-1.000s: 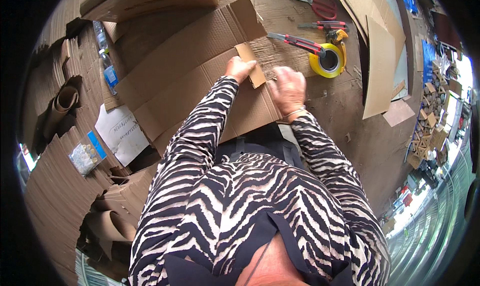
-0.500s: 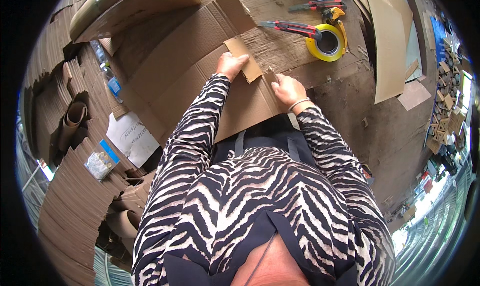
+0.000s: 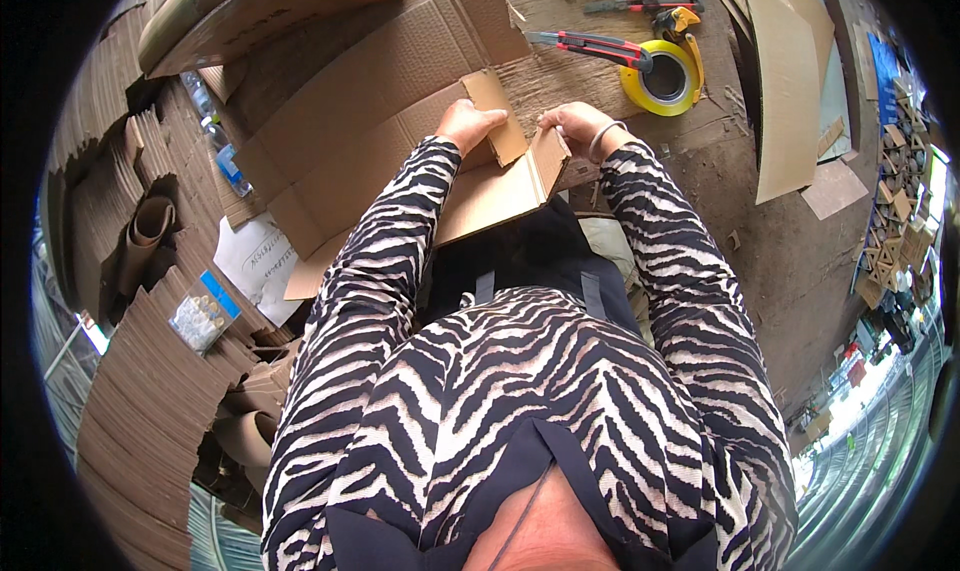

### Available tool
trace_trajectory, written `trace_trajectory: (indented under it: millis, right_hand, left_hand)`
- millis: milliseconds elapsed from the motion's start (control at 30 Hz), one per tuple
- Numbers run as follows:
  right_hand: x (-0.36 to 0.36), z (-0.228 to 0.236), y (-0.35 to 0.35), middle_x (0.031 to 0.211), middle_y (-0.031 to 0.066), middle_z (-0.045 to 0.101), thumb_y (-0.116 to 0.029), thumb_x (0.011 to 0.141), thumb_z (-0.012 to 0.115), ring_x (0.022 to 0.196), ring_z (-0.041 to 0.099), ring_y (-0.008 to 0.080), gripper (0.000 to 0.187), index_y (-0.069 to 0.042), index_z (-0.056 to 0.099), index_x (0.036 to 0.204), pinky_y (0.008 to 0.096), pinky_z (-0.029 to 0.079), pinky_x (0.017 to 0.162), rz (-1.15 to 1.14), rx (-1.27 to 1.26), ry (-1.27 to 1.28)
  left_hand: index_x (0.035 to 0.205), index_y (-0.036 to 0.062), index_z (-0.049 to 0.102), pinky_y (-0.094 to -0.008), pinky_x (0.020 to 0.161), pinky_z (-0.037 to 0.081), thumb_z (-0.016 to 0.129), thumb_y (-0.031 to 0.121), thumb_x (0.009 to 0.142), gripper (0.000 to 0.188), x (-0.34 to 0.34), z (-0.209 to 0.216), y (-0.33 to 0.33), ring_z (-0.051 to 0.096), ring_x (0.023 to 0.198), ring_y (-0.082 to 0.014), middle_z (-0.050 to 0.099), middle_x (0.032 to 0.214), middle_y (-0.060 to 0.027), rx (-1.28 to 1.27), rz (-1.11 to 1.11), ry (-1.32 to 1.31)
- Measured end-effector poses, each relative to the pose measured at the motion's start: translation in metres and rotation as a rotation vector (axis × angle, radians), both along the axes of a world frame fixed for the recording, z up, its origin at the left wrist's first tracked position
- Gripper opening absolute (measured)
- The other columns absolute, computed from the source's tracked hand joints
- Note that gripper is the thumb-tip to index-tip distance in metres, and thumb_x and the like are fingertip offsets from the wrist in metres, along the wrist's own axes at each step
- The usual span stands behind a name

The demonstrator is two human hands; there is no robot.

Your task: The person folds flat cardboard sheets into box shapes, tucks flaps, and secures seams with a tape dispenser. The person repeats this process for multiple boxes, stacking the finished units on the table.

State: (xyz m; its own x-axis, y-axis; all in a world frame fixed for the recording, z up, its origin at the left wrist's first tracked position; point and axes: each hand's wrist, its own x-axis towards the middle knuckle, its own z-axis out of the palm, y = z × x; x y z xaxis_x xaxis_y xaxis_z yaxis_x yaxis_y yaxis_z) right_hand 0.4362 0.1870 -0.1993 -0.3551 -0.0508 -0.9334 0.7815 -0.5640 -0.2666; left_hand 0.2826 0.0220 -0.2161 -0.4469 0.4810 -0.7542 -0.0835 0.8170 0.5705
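Cardboard sheet [image 3: 340, 121], brown and creased, is lying over the wooden table [image 3: 565, 91] beneath the left hand [image 3: 468, 126], which is pinching a small cardboard piece [image 3: 492, 96], while the right hand [image 3: 573, 126] is pinching its upturned right-end flap [image 3: 549, 158].

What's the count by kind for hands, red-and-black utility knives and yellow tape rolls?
Hands, left hand and right hand: 2
Red-and-black utility knives, nearer knife and farther knife: 2
Yellow tape roll: 1
Total: 5
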Motion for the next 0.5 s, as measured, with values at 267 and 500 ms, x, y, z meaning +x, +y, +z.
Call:
trace_trajectory:
  millis: [267, 500]
  right_hand:
    - [-0.015, -0.02, 0.004, 0.075, 0.008, 0.065, -0.012, 0.086, 0.055, 0.064, 0.064, 0.0237, 0.011, -0.006, 0.064, 0.084, 0.0431, 0.055, 0.06, 0.086, 0.066, -0.074]
    - [-0.026, -0.018, -0.004, 0.082, 0.0125, 0.066, -0.006, 0.083, 0.056, 0.07, 0.066, 0.0276, 0.007, -0.002, 0.062, 0.083, 0.0494, 0.054, 0.056, -0.043, 0.155, -0.068]
  left_hand:
    - [0.114, -0.011, 0.06, -0.0346, 0.089, 0.051, 0.074, 0.036, 0.072, 0.064, 0.0, 0.007, 0.0, 0.066, 0.102, -0.0321, 0.067, 0.108, -0.0254, 0.019, -0.071, -0.052]
    - [0.147, -0.009, 0.011, -0.0412, 0.093, 0.051, 0.079, 0.031, 0.074, 0.107, 0.015, 0.044, 0.002, 0.063, 0.107, -0.0393, 0.063, 0.113, -0.0298, -0.025, -0.018, 0.416]
